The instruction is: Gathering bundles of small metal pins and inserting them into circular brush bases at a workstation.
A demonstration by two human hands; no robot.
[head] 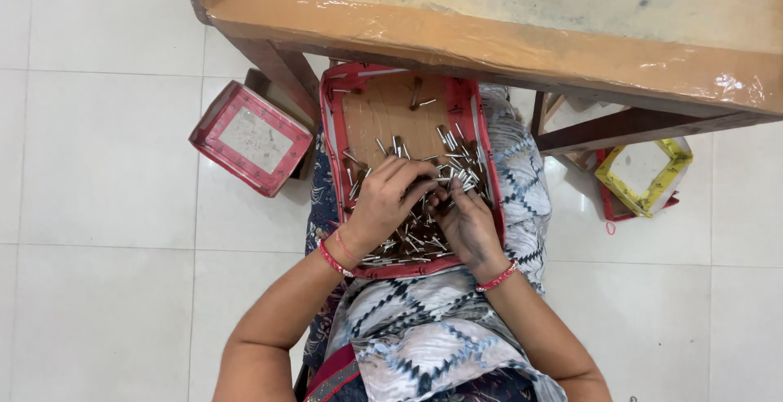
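Left hand (383, 200) is laid knuckles-up, fingers curled down into a pile of small metal pins (424, 206); whether any are gripped cannot be told. Right hand (466, 224) is half-closed, fingertips pinched among the same pins. The pins are held in a red-rimmed cardboard tray (330, 125) on the lap, just under the table edge (489, 51). A red box (251, 137) is seen on the floor.

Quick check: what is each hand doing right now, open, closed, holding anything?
Left hand: fingers curled down into the small metal pins in the red-rimmed tray; whether it grips any cannot be told.
Right hand: fingers bent among the same pins; grip cannot be told.
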